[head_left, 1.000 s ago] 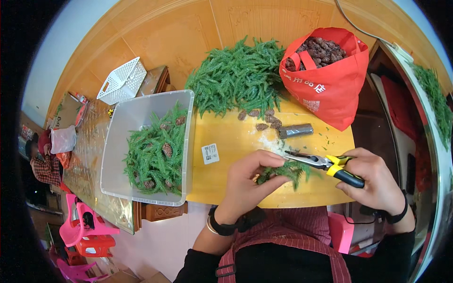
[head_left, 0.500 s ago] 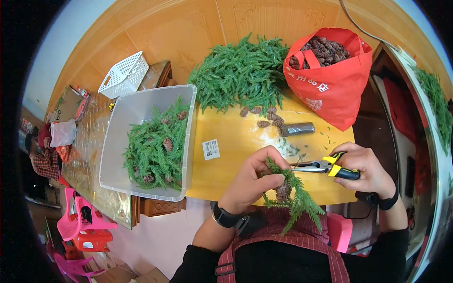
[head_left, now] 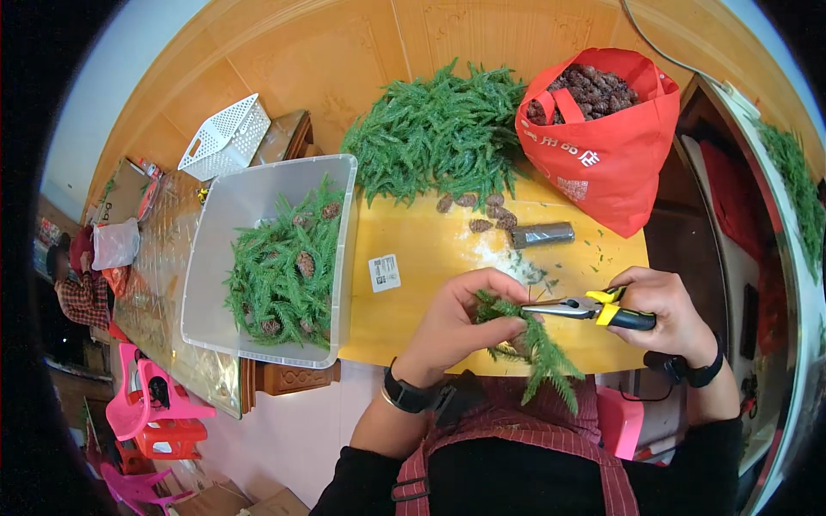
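Note:
A green artificial pine sprig (head_left: 548, 359) is pinched between the thumb and fingers of my left hand (head_left: 471, 322), above the table's near edge. My right hand (head_left: 658, 311) is closed round the yellow-and-black handles of long-nose pliers (head_left: 564, 307). The pliers' tips touch the sprig's upper end beside my left fingers; what lies between the jaws is too small to tell. My left thumb mostly hides a brown pinecone against the sprig. On the yellow table (head_left: 404, 322) beyond my hands lie several loose pinecones (head_left: 495, 212) and a bundle of dark wire-like sticks (head_left: 544, 235).
At the left stands a clear plastic bin (head_left: 202, 284) of sprigs with pinecones. A heap of green sprigs (head_left: 439, 129) lies at the back, beside a red bag (head_left: 607, 163) full of pinecones. A white basket (head_left: 225, 138) and another person (head_left: 84, 297) are farther left.
My left hand has turned the sprig, so its pinecone is now mostly hidden behind my thumb. The pliers have shifted slightly left, and their tips now overlap the sprig's upper end.

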A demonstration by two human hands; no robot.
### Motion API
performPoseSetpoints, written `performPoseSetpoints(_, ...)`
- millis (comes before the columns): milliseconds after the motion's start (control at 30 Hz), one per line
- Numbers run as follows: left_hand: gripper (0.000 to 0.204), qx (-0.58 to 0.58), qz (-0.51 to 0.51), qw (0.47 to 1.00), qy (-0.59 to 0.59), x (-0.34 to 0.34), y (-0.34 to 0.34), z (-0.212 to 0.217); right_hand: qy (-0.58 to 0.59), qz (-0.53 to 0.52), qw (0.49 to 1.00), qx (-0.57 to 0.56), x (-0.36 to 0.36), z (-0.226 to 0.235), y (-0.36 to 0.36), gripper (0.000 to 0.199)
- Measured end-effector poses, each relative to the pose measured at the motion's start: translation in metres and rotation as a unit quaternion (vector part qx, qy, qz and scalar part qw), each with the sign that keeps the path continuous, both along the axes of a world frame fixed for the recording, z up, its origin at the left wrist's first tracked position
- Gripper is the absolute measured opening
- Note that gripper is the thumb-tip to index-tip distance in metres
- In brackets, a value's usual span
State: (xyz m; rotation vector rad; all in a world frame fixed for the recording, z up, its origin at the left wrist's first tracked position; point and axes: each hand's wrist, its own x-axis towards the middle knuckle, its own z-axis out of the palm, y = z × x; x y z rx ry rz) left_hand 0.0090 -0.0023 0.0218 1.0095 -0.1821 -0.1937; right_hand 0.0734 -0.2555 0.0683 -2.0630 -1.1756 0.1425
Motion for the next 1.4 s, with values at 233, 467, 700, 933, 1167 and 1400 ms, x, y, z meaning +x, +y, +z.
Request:
performPoseSetpoints(233,0.025,0.179,0.06,0.981,-0.048,-0.001,0.0,0.007,-0.06,-0.044,0.996,-0.04,-0.005,0.012,-0.003,0.023)
performPoseSetpoints(467,0.025,0.144,0.067,0.982,-0.1,-0.001,-0.001,0.009,-0.088,-0.04,0.995,-0.039,-0.005,0.012,-0.005,0.023)
performPoseSetpoints(700,0.025,0.103,0.119,0.986,-0.058,-0.004,-0.008,-0.003,-0.094,-0.04,0.994,-0.039,-0.007,0.014,0.0,0.017)
performPoseSetpoints(933,0.02,0.388,0.34,0.794,-0.32,0.002,-0.013,-0.002,-0.106,-0.092,0.988,-0.069,-0.02,0.022,0.009,0.022)
performPoseSetpoints(1167,0.02,0.346,0.34,0.835,-0.259,0.003,-0.008,-0.003,-0.011,-0.141,0.978,-0.152,-0.037,0.035,0.018,0.02)
performPoseSetpoints(1400,0.018,0.213,0.199,0.945,-0.149,0.003,0.004,-0.006,0.042,-0.06,0.991,-0.113,-0.017,0.027,0.003,0.02)
